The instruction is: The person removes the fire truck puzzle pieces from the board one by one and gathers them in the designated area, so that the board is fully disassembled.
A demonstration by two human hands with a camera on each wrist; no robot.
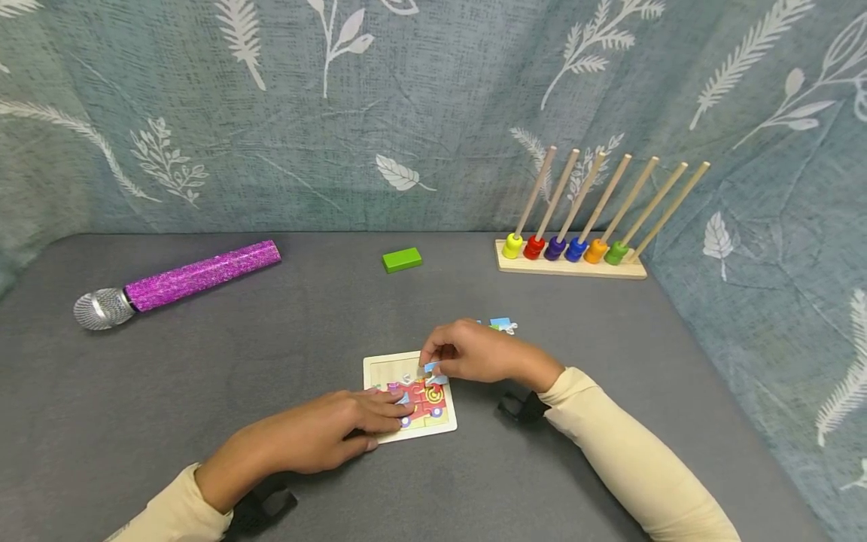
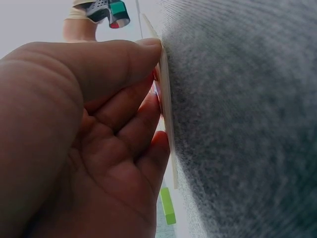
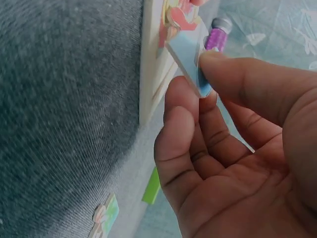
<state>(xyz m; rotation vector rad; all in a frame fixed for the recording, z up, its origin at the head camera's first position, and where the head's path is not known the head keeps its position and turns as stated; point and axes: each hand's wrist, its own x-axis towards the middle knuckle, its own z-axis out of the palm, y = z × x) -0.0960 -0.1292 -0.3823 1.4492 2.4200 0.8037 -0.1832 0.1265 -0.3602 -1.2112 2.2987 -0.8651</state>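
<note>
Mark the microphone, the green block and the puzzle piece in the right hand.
Microphone (image 1: 179, 284): head view, on its purple handle.
Green block (image 1: 402, 258): head view, on its top face.
Puzzle piece (image 3: 187, 52): right wrist view, on its pale blue face.

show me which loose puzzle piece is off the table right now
The pale blue piece pinched in the right hand, above the puzzle tray. The other loose pieces lie on the grey table, beyond that hand.
</note>
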